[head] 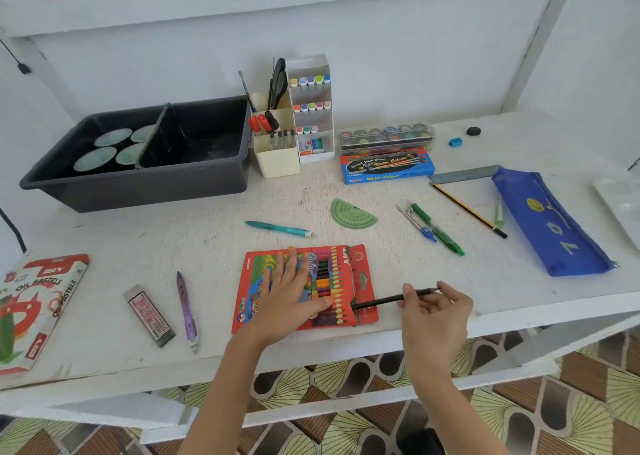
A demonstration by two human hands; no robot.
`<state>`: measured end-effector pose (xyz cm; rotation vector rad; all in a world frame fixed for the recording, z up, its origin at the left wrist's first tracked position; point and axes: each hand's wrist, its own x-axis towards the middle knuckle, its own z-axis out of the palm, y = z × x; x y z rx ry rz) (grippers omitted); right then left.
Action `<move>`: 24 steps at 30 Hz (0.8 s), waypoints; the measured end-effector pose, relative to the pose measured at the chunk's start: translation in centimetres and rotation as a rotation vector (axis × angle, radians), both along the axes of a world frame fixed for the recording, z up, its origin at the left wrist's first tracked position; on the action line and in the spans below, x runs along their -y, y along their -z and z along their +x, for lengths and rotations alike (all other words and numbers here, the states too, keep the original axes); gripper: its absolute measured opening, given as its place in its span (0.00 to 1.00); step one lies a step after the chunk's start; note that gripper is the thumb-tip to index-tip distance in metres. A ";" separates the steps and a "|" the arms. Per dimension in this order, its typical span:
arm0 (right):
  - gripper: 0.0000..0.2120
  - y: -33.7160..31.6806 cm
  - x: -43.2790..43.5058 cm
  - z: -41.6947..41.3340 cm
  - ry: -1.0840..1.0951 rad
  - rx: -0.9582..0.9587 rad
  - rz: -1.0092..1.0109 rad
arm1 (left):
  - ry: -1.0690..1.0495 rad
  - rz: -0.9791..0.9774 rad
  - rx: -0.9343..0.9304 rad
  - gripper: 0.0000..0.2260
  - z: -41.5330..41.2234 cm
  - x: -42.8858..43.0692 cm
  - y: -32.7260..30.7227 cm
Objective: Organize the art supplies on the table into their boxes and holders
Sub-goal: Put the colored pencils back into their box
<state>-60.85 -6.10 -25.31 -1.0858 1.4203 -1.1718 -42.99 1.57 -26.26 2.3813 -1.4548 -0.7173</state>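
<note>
A red box of coloured pencils [363, 281] lies near the table's front edge, its flap open to the right. My left hand [289, 290] presses flat on the box with straight fingers. My right hand [433, 311] pinches a black pencil [384, 300], whose end points into the box's open side. Loose on the table lie a teal pen [277, 228], a green protractor [351, 214], a compass [417, 224], a green pen [438, 229], a striped pencil [467, 209] and a purple pen [186, 304].
A dark tub [138, 184] with round palettes stands at the back left, beside a cream holder [277, 162] and marker rack [313, 108]. A watercolour box [388, 169], blue pouch [550, 224], oil pastels box [33, 307], eraser case [150, 316] and sharpener [455, 142] lie around.
</note>
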 end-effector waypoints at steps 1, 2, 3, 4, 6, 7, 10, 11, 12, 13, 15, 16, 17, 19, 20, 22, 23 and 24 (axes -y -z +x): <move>0.20 0.1 -0.1 0.0 -0.023 -0.039 -0.015 | 0.013 0.018 0.043 0.37 -0.1 0.0 0.1; 0.20 0.1 -0.3 0.1 -0.049 -0.084 -0.034 | 0.016 0.029 0.091 0.37 -0.2 0.0 0.2; 0.20 0.2 -0.5 0.2 -0.072 -0.125 -0.053 | 0.011 0.032 0.134 0.37 -0.4 0.0 0.4; 0.19 0.3 -0.7 0.4 -0.093 -0.160 -0.068 | -0.002 0.030 0.169 0.36 -0.6 0.1 0.5; 0.15 0.7 -1.3 0.5 -0.126 -0.259 -0.101 | -0.030 0.014 0.217 0.35 -0.9 0.1 0.8; 0.11 1.1 -1.7 0.5 -0.137 -0.331 -0.135 | -0.039 -0.002 0.235 0.35 -1.1 0.1 0.9; 0.07 2.3 -3.3 0.2 -0.151 -0.497 -0.303 | -0.056 -0.055 0.301 0.40 -1.3 -0.1 1.4; 0.09 2.8 -3.8 0.0 -0.161 -0.537 -0.361 | -0.062 -0.062 0.323 0.41 -1.5 -0.1 1.6; 0.11 3.2 -4.2 -0.1 -0.175 -0.580 -0.426 | -0.069 -0.069 0.344 0.41 -1.6 -0.1 1.7; 0.12 3.6 -4.5 -0.1 -0.191 -0.626 -0.496 | -0.077 -0.076 0.361 0.40 -1.8 -0.1 1.8; 0.14 4.2 -5.0 0.1 -0.270 -0.690 -0.615 | -0.092 -0.091 0.378 0.40 -2.0 -0.1 1.8; 0.16 4.3 -5.3 0.4 -0.331 -0.720 -0.662 | -0.097 -0.094 0.382 0.39 -2.0 -0.1 1.7; 0.19 4.4 -5.7 0.7 -0.389 -0.754 -0.706 | -0.099 -0.095 0.386 0.39 -2.1 -0.1 1.8; 0.21 4.7 -6.0 1.0 -0.467 -0.800 -0.755 | -0.100 -0.094 0.396 0.39 -2.2 -0.1 1.8; 0.21 4.7 -5.9 1.0 -0.487 -0.783 -0.743 | -0.099 -0.095 0.402 0.39 -2.2 -0.1 1.8; 0.22 4.5 -5.2 0.9 -0.486 -0.662 -0.681 | -0.103 -0.104 0.406 0.39 -2.2 -0.1 1.8; 0.21 4.3 -4.8 0.8 -0.487 -0.585 -0.639 | -0.103 -0.108 0.409 0.40 -2.1 -0.1 1.8; 0.19 4.0 -4.3 0.7 -0.492 -0.506 -0.577 | -0.104 -0.109 0.412 0.40 -2.2 -0.1 1.8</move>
